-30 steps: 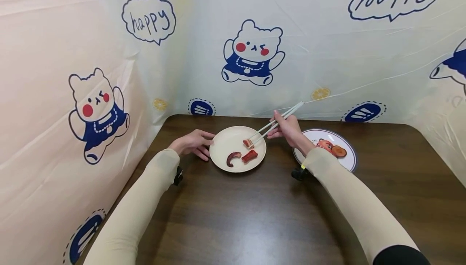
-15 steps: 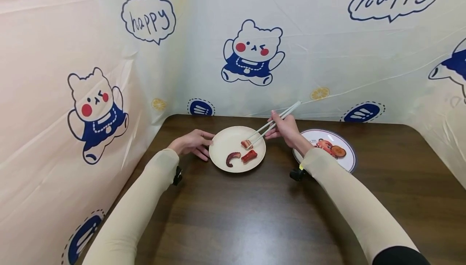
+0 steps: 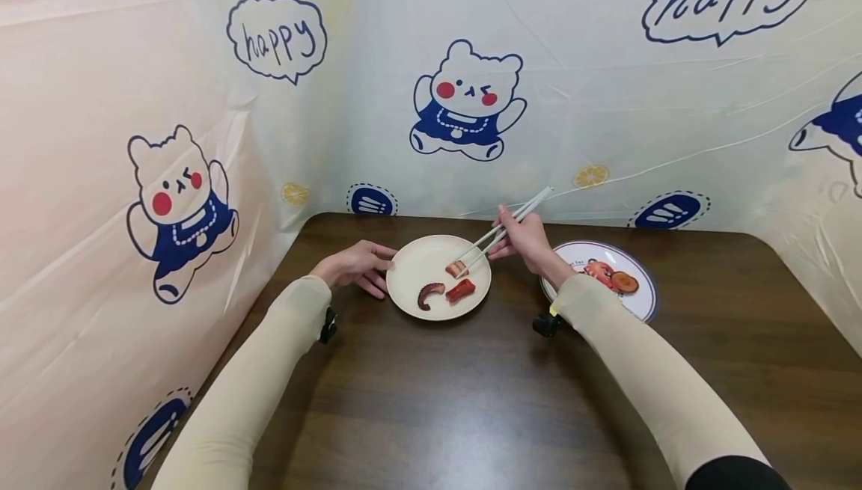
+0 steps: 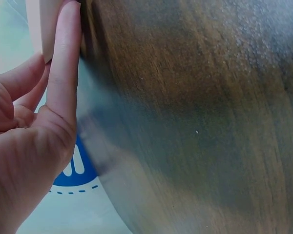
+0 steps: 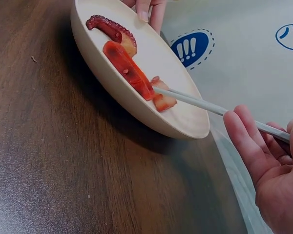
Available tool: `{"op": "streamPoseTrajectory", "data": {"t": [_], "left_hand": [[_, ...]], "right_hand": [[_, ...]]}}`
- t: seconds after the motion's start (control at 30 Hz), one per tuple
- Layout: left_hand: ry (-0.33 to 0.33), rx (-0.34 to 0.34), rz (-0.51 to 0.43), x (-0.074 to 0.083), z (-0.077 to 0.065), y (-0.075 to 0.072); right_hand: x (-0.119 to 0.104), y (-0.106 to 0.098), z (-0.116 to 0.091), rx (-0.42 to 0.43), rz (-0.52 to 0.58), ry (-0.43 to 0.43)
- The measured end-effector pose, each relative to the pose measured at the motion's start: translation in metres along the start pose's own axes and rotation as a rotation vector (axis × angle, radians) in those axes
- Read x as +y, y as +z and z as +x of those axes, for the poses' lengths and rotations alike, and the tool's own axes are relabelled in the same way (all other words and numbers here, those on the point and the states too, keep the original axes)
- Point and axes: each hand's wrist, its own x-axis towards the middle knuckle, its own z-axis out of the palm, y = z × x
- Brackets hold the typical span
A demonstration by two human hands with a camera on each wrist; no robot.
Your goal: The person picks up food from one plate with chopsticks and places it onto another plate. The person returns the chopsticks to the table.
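Note:
A cream plate (image 3: 411, 269) on the table bears three food pieces. They are a curled octopus tentacle (image 3: 428, 295), a red meat-like chunk (image 3: 461, 292) and a pale striped piece like pork belly (image 3: 456, 269). At the plate's left rim is my left hand (image 3: 353, 265), thumb over the edge and fingers beneath; the left wrist view shows this hand (image 4: 44, 112) pinching the rim. Light-coloured chopsticks (image 3: 518, 215) are gripped in my right hand (image 3: 525, 239), their tips at the striped piece. In the right wrist view, the red chunk (image 5: 127, 70) partly overlaps the striped piece (image 5: 163, 97).
To the right, partly under my right forearm, stands a white plate with a blue rim (image 3: 643, 288), bearing a reddish piece (image 3: 598, 271) and a round brown slice (image 3: 624, 283). A printed curtain (image 3: 377, 101) hangs behind the brown wooden table (image 3: 417, 393).
My right hand and the chopsticks have shifted slightly left, their tips staying at the striped piece. The left hand keeps its place at the rim.

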Motion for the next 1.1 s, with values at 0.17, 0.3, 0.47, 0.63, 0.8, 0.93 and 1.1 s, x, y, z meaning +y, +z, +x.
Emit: {"op": "streamPoseTrajectory", "data": {"t": [0.17, 0.3, 0.47, 0.63, 0.8, 0.93, 1.1], "left_hand": [[0.000, 0.006, 0.005, 0.000, -0.001, 0.001], [-0.005, 0.010, 0.003, 0.000, -0.001, 0.001], [-0.006, 0.006, 0.007, 0.000, -0.001, 0.001], [-0.005, 0.004, 0.012, 0.002, -0.002, 0.001], [-0.014, 0.015, 0.016, 0.003, -0.002, 0.001], [-0.014, 0.010, 0.023, 0.002, -0.001, 0.001], [-0.015, 0.014, 0.030, 0.002, 0.000, 0.001]], "right_hand": [[0.001, -0.001, 0.000, -0.001, 0.006, 0.001], [0.001, -0.003, -0.001, -0.020, 0.015, 0.009], [0.001, -0.006, 0.000, -0.037, 0.026, 0.018], [0.000, -0.008, 0.001, -0.040, 0.084, 0.013], [-0.003, -0.011, 0.002, -0.065, 0.107, -0.008], [-0.006, -0.012, 0.001, -0.106, 0.101, -0.012], [-0.010, -0.013, -0.002, -0.141, 0.066, -0.005]]}}
